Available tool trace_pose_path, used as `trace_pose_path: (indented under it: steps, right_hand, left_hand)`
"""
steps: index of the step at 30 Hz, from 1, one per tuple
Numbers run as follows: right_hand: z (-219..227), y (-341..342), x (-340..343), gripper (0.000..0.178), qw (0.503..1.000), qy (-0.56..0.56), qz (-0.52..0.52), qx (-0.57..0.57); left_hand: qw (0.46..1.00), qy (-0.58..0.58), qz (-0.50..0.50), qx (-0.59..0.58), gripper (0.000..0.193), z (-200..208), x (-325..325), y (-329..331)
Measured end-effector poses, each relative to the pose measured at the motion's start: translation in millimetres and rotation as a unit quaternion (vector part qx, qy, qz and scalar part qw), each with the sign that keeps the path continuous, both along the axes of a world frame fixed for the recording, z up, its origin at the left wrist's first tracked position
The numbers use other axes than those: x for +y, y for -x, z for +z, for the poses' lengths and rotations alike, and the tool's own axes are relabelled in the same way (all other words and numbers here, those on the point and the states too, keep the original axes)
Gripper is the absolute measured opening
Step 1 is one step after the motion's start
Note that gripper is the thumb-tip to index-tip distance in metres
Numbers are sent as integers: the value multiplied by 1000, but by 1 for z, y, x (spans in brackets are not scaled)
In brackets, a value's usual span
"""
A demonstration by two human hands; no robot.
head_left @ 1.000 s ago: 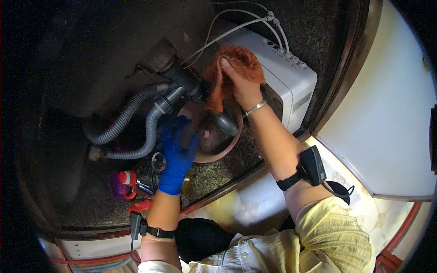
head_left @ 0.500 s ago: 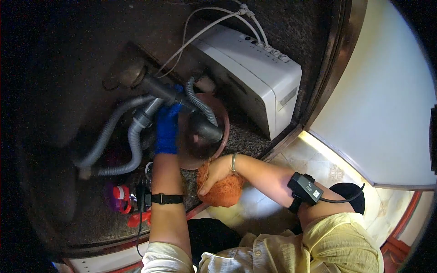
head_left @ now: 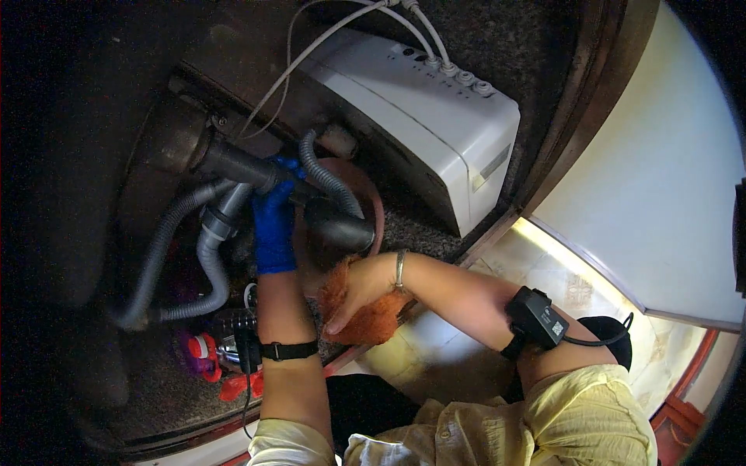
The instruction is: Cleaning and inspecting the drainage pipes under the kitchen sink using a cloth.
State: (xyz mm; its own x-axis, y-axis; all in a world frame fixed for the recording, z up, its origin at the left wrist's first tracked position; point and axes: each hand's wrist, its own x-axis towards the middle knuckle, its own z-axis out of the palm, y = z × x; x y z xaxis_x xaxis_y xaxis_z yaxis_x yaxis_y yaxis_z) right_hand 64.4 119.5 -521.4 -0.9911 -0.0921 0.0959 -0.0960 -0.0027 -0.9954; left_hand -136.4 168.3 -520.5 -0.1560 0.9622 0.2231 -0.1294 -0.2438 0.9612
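My left hand (head_left: 275, 229), in a blue glove, is closed round the dark grey drain pipe (head_left: 231, 163). Blue fingers show on both sides of the pipe. A wide dark pipe end (head_left: 339, 224) hangs over a pinkish basin (head_left: 378, 203), right of the glove. My right hand (head_left: 364, 283) is bare and grips a shaggy orange cloth (head_left: 371, 326) close to the basin's near side. Part of that cloth is hidden behind my fingers. Grey corrugated hoses (head_left: 167, 233) loop down on the left.
A white box-shaped appliance (head_left: 420, 116) with white tubes (head_left: 326, 39) stands at the back right. A clear bottle with a red cap (head_left: 203, 347) lies left of my left forearm. A white cabinet door (head_left: 637, 179) stands at the right, above the tiled floor (head_left: 435, 334).
My right hand and the cloth have shifted slightly left and up. My left hand still grips the pipe. The view has shifted, bringing the drain fitting nearer.
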Motion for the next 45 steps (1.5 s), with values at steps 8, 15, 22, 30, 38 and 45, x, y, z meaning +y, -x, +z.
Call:
trace_pose_path:
  steps: [8,15,22,30,38,45]
  right_hand:
    - [34,-18,45,71,873,441,-47,204]
    - [91,-5,39,63,880,111,-422,187]
    - [55,2,65,59,841,-77,-527,101]
    - [12,26,112,56,907,-108,-389,121]
    - [43,52,100,96,873,-255,-407,91]
    - [24,64,125,48,864,-380,-312,104]
  left_hand:
    - [969,87,57,224,37,-24,-33,5]
    - [921,168,125,327,42,-110,-102,51]
    - [961,42,153,224,58,-26,-131,-53]
    - [979,95,65,169,58,-22,-146,-61]
    - [974,156,68,147,55,8,-198,-56]
    - [943,203,125,234,48,32,-224,-35]
